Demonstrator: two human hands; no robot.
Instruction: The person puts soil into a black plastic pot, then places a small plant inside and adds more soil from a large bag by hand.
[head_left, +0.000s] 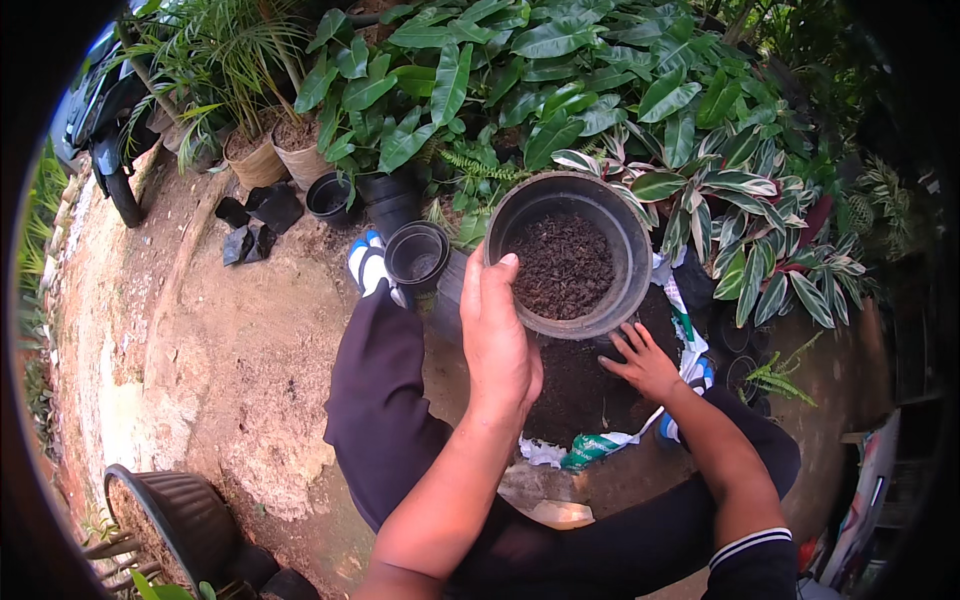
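A black plastic plant pot (643, 262), partly filled with dark, crumbly potting soil (564, 264), is raised in front of me with its mouth tilted towards my view. My left hand (499, 330) grips its left side, thumb at the rim. Just below the pot's lower right edge is my right hand (646, 362), its fingers spread. Its fingertips are near a dark rounded shape under the pot; whether they touch it is unclear. Beneath both hands, more dark soil (570, 401) lies in an opened white and green plastic sack (600, 448) on the ground between my legs.
Nested black pots (417, 259) stand by my left foot, near black plastic grow bags (255, 217). Leafy plants (555, 90) line the far side. Variegated foliage (742, 210) reaches in at right. A large ribbed planter (180, 517) lies lower left; a motorcycle (112, 142) stands upper left.
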